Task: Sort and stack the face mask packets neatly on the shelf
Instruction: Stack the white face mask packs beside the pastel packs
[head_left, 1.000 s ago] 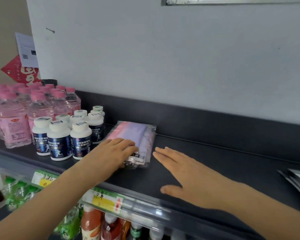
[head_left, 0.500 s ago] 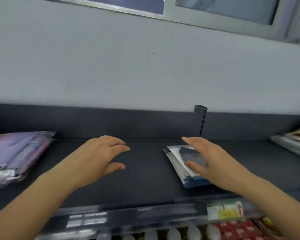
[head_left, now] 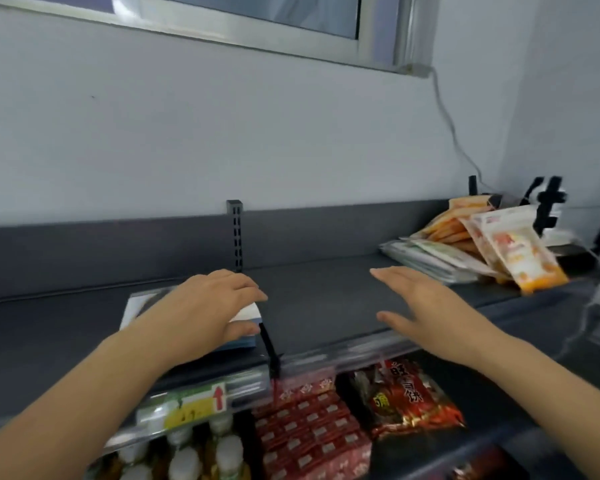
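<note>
Pale wall is seen behind a dark grey shelf, with one window frame at the top and one thin cable hung down towards the right corner. One slotted upright post is fixed at the back of the shelf.

Two lots of flat packets are found on the shelf. One stack of face mask packets, white with blue edges, is placed left of centre near the front lip; its packets are too blurred to be counted. One second pile of pale packets is laid far right at the back, with several orange pouches heaped on it and one white-and-orange pouch leant against them.

Two hands are shown. The left hand is laid palm-down on the stack, its fingers gently curved over the right edge and the thumb set against the near corner; nothing is lifted. The right hand is held flat and spread over the bare shelf between the two lots, with straight fingers and nothing held; whether the shelf is touched cannot be told.

Below, one yellow price label, white-capped bottles and red packets are seen.
</note>
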Motion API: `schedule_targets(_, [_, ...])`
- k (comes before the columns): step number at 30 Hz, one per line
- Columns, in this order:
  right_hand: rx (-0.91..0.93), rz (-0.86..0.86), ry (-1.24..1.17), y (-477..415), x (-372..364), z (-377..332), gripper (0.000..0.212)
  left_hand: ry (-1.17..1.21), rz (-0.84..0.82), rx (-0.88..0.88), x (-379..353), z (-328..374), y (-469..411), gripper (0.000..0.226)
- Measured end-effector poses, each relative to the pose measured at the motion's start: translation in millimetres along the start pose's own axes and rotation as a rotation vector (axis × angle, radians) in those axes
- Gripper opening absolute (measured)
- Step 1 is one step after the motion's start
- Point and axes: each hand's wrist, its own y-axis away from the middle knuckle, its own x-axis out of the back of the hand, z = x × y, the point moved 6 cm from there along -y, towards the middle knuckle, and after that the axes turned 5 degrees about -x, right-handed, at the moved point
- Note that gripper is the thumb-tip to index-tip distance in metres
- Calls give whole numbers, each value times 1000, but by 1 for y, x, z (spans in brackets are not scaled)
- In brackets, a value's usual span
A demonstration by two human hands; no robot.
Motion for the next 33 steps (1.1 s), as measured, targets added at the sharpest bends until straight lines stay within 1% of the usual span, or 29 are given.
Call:
schedule_targets(1, [-15,1,7,5,4,17,67,2,0,-19,-2,13,-16,50])
schedule_targets(4, [-71,-8,8,20,15,62,67,5,-80,-62,-14,45,-60,53])
schedule_targets(11, [-241,16,-8,37,31,155,64,-12,-125,-197,-19,102,-157,57])
schedule_targets(14, [-324,36,-43,36,30,186,64,-27,-113,-278,-20,123,-196,59])
schedule_targets(17, [-368,30,-46,28,25,211,68,-58,-85,-347,-26,135,-238,59])
schedule_targets(20, [-391,32,-36,11,21,231,74,-86,-92,-384,-37,136,-278,55])
schedule_targets(22, [-370,21,33,-4,16,239,79,-99,-116,-397,-49,133,-302,52])
schedule_targets(26, [-293,-95,287,-43,-8,245,89,-114,-182,-399,-76,119,-338,50])
schedule_targets(29, [-258,-170,329,-73,-25,250,93,-106,-235,-380,-94,101,-360,52])
schedule_targets(31, [-252,-195,337,-90,-33,257,90,-112,-272,-366,-107,88,-372,52])
schedule_targets(33, [-260,-220,333,-103,-42,263,76,-118,-305,-350,-119,77,-380,55])
